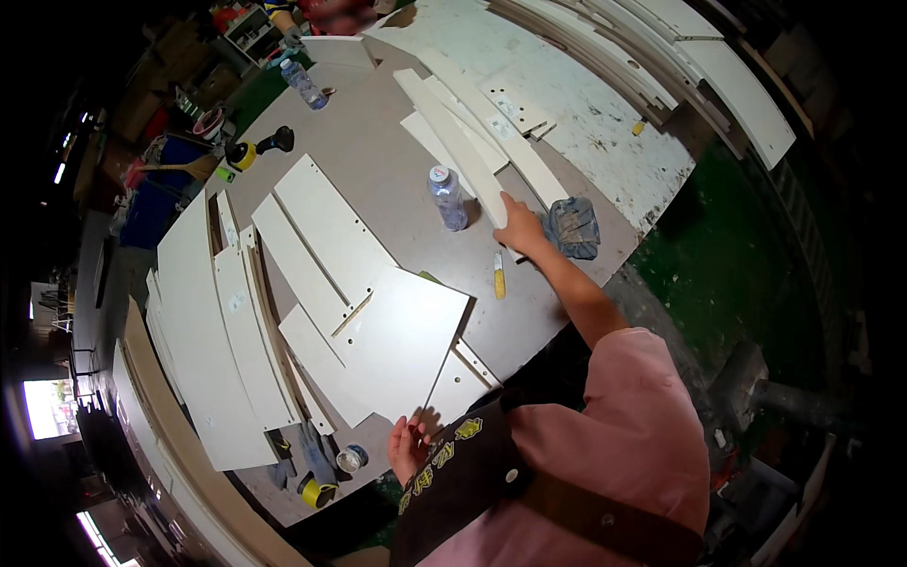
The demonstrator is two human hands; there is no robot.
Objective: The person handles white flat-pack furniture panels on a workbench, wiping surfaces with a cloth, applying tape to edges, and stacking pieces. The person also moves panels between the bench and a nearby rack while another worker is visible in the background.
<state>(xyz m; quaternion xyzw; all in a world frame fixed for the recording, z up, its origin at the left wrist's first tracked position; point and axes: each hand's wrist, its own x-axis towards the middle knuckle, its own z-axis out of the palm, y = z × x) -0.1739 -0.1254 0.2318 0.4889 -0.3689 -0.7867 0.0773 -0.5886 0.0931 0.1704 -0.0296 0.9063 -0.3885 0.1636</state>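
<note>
Lying at the frame's left are white panels [203,350]; at lower centre, the left hand [406,450] curls loosely near a broad panel [406,331], its grip unclear; right of centre, the right hand [520,229] grasps a long white board's [453,148] near end beside a grey cloth [574,228].

Bright panels [402,326], black corners, edge distortion
</note>
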